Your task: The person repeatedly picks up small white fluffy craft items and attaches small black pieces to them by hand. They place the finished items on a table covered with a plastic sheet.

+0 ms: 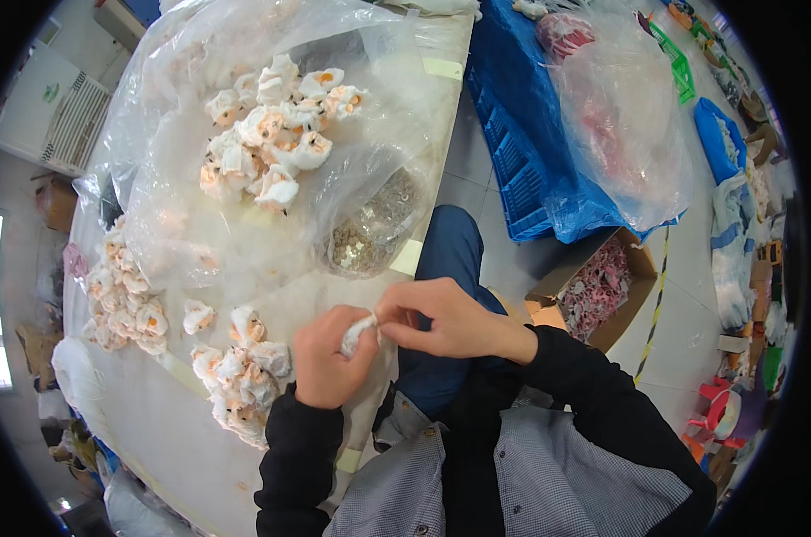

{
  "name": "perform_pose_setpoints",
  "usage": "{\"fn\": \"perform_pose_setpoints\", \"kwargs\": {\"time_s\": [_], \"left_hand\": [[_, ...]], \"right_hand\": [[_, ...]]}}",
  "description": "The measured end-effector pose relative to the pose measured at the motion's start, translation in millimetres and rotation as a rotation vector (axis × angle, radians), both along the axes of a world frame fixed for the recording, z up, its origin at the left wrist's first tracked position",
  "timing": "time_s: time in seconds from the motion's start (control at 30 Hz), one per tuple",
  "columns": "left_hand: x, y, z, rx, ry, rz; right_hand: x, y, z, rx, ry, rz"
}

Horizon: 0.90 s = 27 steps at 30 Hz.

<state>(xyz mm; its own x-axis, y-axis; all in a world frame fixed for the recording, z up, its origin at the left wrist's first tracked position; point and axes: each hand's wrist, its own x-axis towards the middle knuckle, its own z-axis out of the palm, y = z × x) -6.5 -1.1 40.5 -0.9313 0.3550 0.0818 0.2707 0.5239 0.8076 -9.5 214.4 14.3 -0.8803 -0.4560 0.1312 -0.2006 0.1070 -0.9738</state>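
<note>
The white piece (358, 336) is located between both hands, at the worktop (168, 407) edge beside the person's legs. The left hand (330, 356) curls around its body, with the thumb along one side. The right hand (443, 315) pinches its end between thumb and fingers. The piece is probably light, soft and compressible; its fluffy surface should resist slipping but may tear or flatten under hard pressure. Hold the body loosely; confine firm pressure to the end. A heap of white-and-peach pieces (242, 380) lies near the left hand.
</note>
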Motion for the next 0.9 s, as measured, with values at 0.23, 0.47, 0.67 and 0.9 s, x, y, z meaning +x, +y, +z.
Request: {"fn": "perform_pose_setpoints", "kwargs": {"time_s": [0.23,0.47,0.67,0.9], "left_hand": [[-31.0,-17.3,77.5,-0.172,0.283,0.255],[-120.6,-52.0,96.0,-0.571,0.817,0.409],[-87.6,-128.1,112.1,-0.47,0.606,0.645],[-43.4,-231.0,37.7,-0.478,0.295,0.501]], "right_hand": [[18.4,34.7,6.0,-0.195,0.0,-0.101],[26.6,39.1,-15.0,-0.378,-0.224,-0.157],[35.2,65.8,-35.3,-0.509,-0.375,-0.291],[33.6,59.7,-38.5,-0.428,-0.413,-0.277]]}}
